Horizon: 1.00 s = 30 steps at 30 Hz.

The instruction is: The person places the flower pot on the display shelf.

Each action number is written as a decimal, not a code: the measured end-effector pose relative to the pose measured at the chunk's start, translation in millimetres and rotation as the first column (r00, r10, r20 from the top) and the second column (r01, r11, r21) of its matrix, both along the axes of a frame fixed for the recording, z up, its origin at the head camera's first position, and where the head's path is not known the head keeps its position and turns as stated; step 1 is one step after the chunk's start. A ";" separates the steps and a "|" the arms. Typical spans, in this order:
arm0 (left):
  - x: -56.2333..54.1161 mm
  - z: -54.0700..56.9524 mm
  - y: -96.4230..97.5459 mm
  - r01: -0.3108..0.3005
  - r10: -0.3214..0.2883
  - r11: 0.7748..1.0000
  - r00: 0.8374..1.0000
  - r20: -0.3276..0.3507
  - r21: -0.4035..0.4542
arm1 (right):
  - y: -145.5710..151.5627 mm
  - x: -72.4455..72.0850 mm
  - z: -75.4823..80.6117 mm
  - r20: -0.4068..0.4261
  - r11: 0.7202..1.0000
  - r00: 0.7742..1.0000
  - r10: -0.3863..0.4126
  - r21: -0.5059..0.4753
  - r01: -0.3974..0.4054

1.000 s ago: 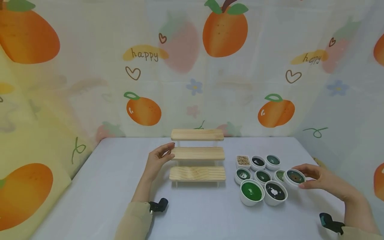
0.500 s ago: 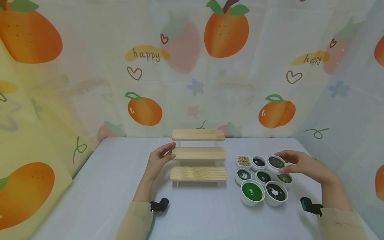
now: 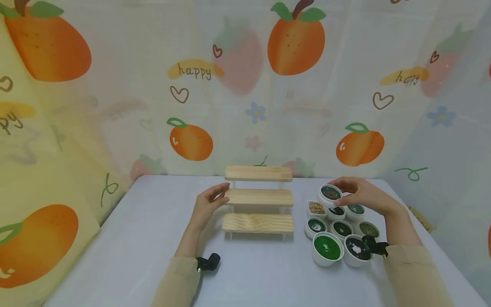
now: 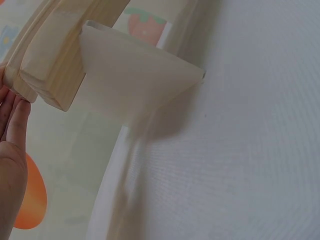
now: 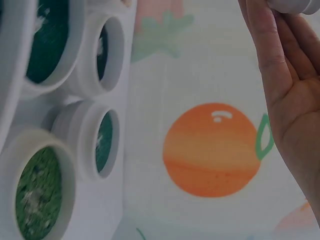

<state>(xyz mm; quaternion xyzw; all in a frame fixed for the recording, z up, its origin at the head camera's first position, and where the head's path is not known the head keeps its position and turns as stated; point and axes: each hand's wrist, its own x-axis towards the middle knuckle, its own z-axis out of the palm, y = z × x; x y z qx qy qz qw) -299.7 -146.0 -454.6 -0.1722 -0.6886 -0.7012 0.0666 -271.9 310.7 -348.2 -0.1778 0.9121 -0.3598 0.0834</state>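
Tubs (image 3: 342, 229): nine, one held, seemingly aloft; shelves (image 3: 258, 197): three.

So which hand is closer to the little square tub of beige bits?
The right hand. It's just right of the square tub, holding a round cup; the left hand is farther off, at the wooden rack.

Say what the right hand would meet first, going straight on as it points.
Holding a white cup, the right hand points roughly toward the wooden stand; that stand's closest end looks first in line, cup leading, though depth is unclear.
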 end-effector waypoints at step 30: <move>-0.5 -0.3 1.9 -0.011 0.011 1.000 1.000 0.005 0.012 | -90.9 -52.4 24.4 -0.006 0.978 0.993 0.116 -0.171 -0.116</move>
